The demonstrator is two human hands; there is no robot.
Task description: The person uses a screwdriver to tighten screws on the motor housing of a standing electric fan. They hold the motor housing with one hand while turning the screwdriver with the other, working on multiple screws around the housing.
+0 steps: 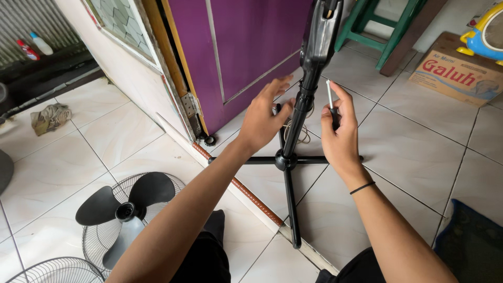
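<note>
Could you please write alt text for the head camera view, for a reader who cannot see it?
A person's left hand reaches open toward a black fan stand on a white tiled floor, while the right hand holds a screwdriver beside the pole. A fan blade lies on a wire guard at lower left, before a purple door.

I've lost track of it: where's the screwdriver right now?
In the head view, the screwdriver is upright in the right hand, right of centre, just beside the black fan stand.
</note>
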